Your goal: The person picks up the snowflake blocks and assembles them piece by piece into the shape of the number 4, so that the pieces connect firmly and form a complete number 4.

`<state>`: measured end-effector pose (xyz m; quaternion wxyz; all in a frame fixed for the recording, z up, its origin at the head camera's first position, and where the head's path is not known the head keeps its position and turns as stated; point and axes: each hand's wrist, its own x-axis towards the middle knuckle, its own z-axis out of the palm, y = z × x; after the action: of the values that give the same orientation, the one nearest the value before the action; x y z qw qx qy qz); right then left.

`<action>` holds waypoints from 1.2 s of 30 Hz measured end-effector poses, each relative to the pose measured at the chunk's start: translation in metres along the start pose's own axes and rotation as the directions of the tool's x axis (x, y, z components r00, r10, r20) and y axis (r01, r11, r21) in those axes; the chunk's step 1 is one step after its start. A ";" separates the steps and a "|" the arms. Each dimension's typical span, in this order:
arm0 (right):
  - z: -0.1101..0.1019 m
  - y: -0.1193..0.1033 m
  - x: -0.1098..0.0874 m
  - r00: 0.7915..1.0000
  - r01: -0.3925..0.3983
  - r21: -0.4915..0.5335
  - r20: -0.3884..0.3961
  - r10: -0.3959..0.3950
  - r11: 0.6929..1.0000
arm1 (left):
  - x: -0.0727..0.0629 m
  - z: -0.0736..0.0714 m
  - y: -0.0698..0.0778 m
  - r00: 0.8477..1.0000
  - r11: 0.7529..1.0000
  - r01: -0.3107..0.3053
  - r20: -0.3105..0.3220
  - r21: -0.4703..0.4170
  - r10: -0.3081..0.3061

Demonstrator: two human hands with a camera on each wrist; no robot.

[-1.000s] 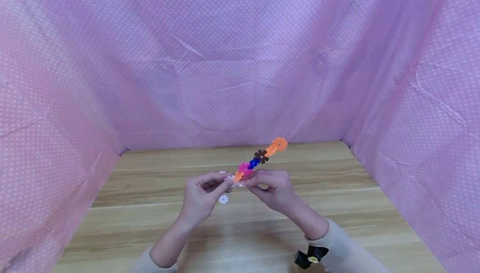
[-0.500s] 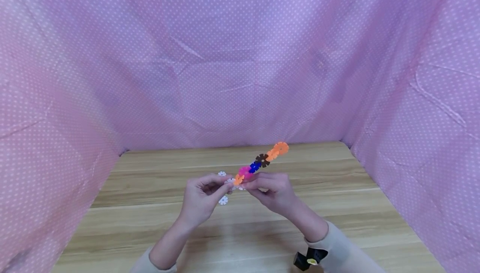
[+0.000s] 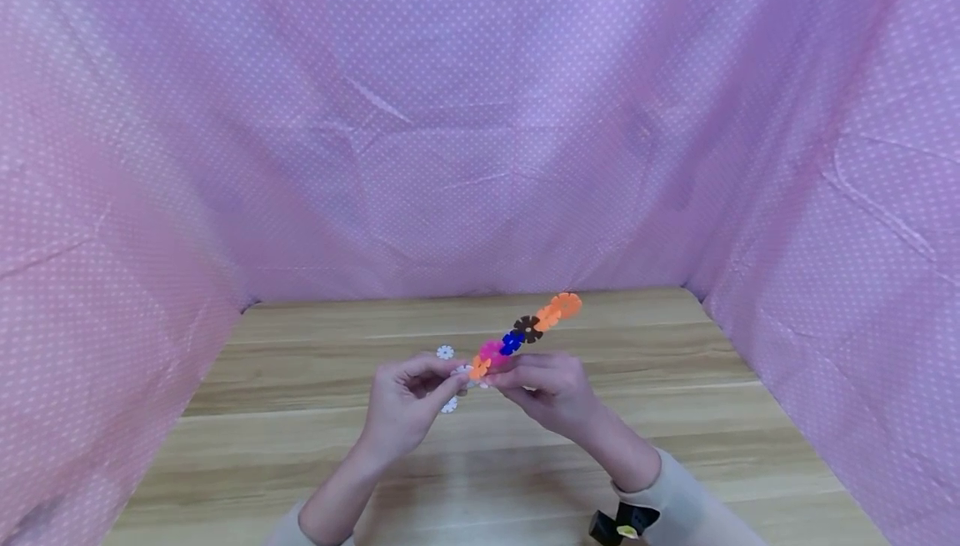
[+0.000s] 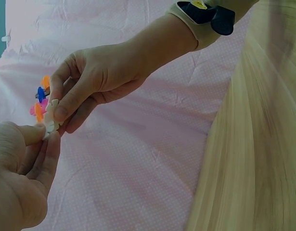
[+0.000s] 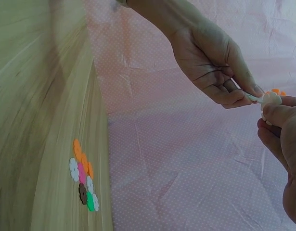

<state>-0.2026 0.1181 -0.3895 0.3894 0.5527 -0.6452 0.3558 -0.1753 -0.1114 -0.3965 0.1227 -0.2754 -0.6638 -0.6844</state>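
Both hands are raised over the table and meet at the near end of a chain of notched, flower-shaped plastic discs. From its far tip, the chain runs orange [image 3: 567,305], orange, brown [image 3: 528,329], blue [image 3: 512,342], pink [image 3: 492,353] and orange [image 3: 480,367], down to white. My left hand [image 3: 405,404] pinches a white disc [image 3: 464,373] between thumb and fingertips. At the right, my right hand [image 3: 551,392] pinches the white end [image 4: 51,115] too, its thumb pressed on it in the left wrist view. Fingers partly hide the white join.
Loose discs lie on the wooden table [image 3: 285,379]: white ones [image 3: 446,352] show beside the left hand, and orange, pink, brown [image 5: 83,194] and green [image 5: 90,201] ones appear in the right wrist view. A pink dotted cloth [image 3: 480,154] encloses the back and sides.
The chain's far tip has dipped and shifted slightly right. Both hands keep their pinch and stay almost in place. More of the far loose white disc now shows.
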 end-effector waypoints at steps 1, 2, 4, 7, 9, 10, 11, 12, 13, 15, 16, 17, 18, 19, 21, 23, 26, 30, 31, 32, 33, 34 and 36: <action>0.000 0.000 0.000 1.000 0.007 -0.001 -0.002 -0.007 1.000 | 0.000 0.001 0.000 1.000 1.000 -0.003 0.002 -0.001 0.003; 0.000 0.000 -0.001 1.000 0.014 -0.004 -0.004 -0.014 1.000 | -0.001 0.001 0.000 1.000 1.000 -0.006 0.003 0.003 0.006; -0.001 0.000 -0.001 1.000 0.024 -0.007 -0.008 -0.024 1.000 | -0.001 0.003 0.000 1.000 1.000 -0.016 0.000 0.013 0.016; -0.001 0.000 0.000 1.000 0.030 -0.024 -0.009 -0.030 0.999 | -0.001 0.005 0.001 0.999 0.999 -0.030 -0.012 0.015 0.031; -0.003 -0.001 0.000 0.999 0.036 -0.028 -0.014 -0.036 0.999 | -0.001 0.007 0.003 0.999 0.999 -0.035 -0.016 0.003 0.035; -0.004 -0.001 0.000 0.999 0.039 -0.023 -0.020 -0.039 0.999 | -0.002 0.008 0.004 0.999 0.999 -0.033 -0.013 -0.005 0.033; -0.004 -0.001 0.000 0.999 0.043 -0.018 -0.029 -0.043 0.999 | -0.002 0.009 0.004 1.000 0.999 -0.030 -0.010 -0.018 0.029; -0.005 -0.001 0.000 0.998 0.047 -0.010 -0.038 -0.048 0.999 | -0.002 0.010 0.005 1.000 0.999 -0.023 -0.005 -0.027 0.023; -0.006 -0.001 0.000 0.997 0.053 -0.003 -0.048 -0.053 0.999 | -0.003 0.011 0.005 1.000 0.999 -0.017 0.001 -0.035 0.017; -0.006 -0.001 0.000 0.996 0.063 0.009 -0.064 -0.062 0.998 | -0.004 0.012 0.006 1.000 0.999 -0.005 0.011 -0.040 0.006; -0.006 -0.002 0.000 0.995 0.069 0.003 -0.069 -0.068 0.998 | -0.005 0.012 0.006 1.000 0.999 -0.001 0.011 -0.038 0.001; -0.005 -0.002 0.000 0.994 0.074 -0.009 -0.074 -0.074 0.997 | -0.006 0.012 0.006 1.000 0.999 -0.001 0.008 -0.036 0.001; -0.005 -0.002 0.001 0.994 0.079 -0.021 -0.076 -0.080 0.997 | -0.007 0.012 0.006 1.000 0.999 0.001 0.005 -0.036 -0.001; -0.004 -0.003 0.001 0.993 0.082 -0.033 -0.079 -0.085 0.996 | -0.008 0.012 0.006 1.000 0.999 0.001 0.001 -0.032 -0.001; -0.004 -0.004 0.001 0.993 0.083 -0.053 -0.081 -0.088 0.995 | -0.011 0.012 0.007 1.000 0.999 0.009 -0.009 -0.037 -0.009; -0.003 -0.004 0.001 0.993 0.079 -0.058 -0.080 -0.084 0.995 | -0.013 0.012 0.006 1.000 0.999 0.015 -0.020 -0.046 -0.016; -0.002 -0.004 0.000 0.995 0.068 -0.035 -0.073 -0.071 0.997 | -0.015 0.013 0.006 0.999 0.998 0.022 -0.029 -0.064 -0.024; -0.002 -0.002 -0.004 0.995 0.068 0.022 -0.076 -0.066 0.997 | -0.017 0.014 0.008 0.999 0.996 0.028 -0.034 -0.086 -0.031; -0.002 -0.001 -0.006 0.995 0.067 0.041 -0.082 -0.064 0.997 | -0.017 0.014 0.008 0.999 0.996 0.031 -0.037 -0.085 -0.034; -0.002 0.000 -0.007 0.994 0.063 0.059 -0.089 -0.057 0.996 | -0.018 0.014 0.009 0.999 0.996 0.033 -0.040 -0.086 -0.036; -0.002 0.002 -0.009 0.994 0.054 0.079 -0.097 -0.047 0.995 | -0.018 0.014 0.010 0.998 0.995 0.039 -0.045 -0.087 -0.043; -0.003 0.003 -0.011 0.994 0.040 0.100 -0.106 -0.029 0.994 | -0.018 0.014 0.010 0.997 0.995 0.045 -0.051 -0.089 -0.050; -0.003 0.007 -0.017 0.993 -0.009 0.116 -0.114 0.022 0.993 | -0.019 0.014 0.011 0.995 0.995 0.056 -0.074 -0.081 -0.062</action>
<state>-0.2075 0.1288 -0.4038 0.3905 0.5477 -0.6046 0.4266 -0.1508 -0.1027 -0.3975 0.1168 -0.2341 -0.6390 -0.7233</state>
